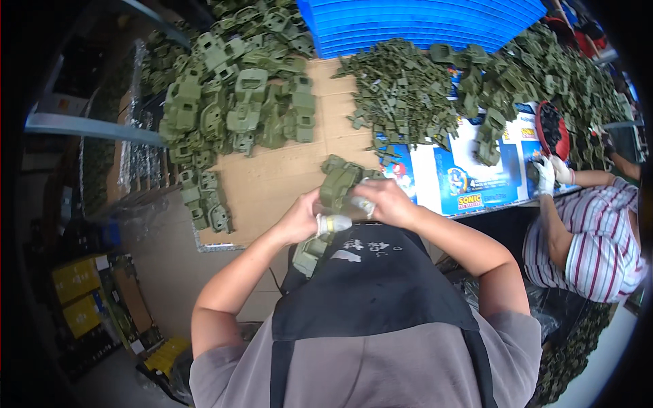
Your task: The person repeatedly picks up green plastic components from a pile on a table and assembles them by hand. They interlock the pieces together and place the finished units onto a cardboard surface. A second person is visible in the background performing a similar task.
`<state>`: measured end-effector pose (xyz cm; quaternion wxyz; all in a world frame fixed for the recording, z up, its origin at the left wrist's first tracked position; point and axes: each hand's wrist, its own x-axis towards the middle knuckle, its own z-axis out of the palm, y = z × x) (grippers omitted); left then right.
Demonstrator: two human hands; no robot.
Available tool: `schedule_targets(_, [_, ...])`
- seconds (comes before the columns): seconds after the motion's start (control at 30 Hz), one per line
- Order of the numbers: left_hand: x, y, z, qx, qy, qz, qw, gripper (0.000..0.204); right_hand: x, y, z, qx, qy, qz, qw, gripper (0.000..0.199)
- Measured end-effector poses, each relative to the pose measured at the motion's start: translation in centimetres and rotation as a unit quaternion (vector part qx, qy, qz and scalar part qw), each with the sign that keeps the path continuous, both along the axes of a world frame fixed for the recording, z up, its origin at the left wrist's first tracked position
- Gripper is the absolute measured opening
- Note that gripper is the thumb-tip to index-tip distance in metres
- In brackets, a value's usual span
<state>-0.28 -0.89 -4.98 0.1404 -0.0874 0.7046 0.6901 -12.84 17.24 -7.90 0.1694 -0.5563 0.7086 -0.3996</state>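
My left hand (301, 219) and my right hand (386, 202) meet at the table's near edge, fingers closed around an olive-green moulded plastic vehicle body (337, 183). Pale wraps cover some fingertips on both hands. Motion blurs the fingers, and a small piece between them is too smeared to name. Just below my left hand, another green plastic part (309, 254) rests against my dark apron (381, 292). Ahead and to the left lies a heap of similar green vehicle bodies (246, 102).
Brown cardboard (265, 183) covers the table. Small green parts (401, 95) are piled ahead right, before a blue plastic crate (422, 27). At right, a co-worker in a striped shirt (585, 245) and white gloves works beside a red-rimmed bowl (563, 136). Yellow boxes (76, 282) stand lower left.
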Motion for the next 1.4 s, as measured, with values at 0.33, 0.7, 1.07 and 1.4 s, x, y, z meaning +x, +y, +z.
schedule_targets(0.33, [-0.3, -3.3, -4.6, 0.265, -0.130, 0.314, 0.902, 0.051, -6.1, 3.3, -9.6, -0.009, -0.109, -0.402, 0.909, 0.039])
schedule_targets(0.7, [1.5, -0.4, -7.1, 0.421, -0.147, 0.299, 0.844, 0.055, -10.1, 5.9, -14.7, 0.029, 0.049, -0.490, 0.870, 0.033])
schedule_targets(1.07, [-0.4, 3.0, -3.8, 0.377, -0.193, 0.249, 0.871, 0.043, 2.6, 2.3, 4.5, 0.145, -0.094, 0.104, 0.979, 0.036])
schedule_targets(1.4, [-0.9, 3.2, -2.4, 0.281, -0.240, 0.231, 0.900, 0.045, 2.9, 0.9, 3.7, 0.164, -0.063, 0.174, 0.969, 0.046])
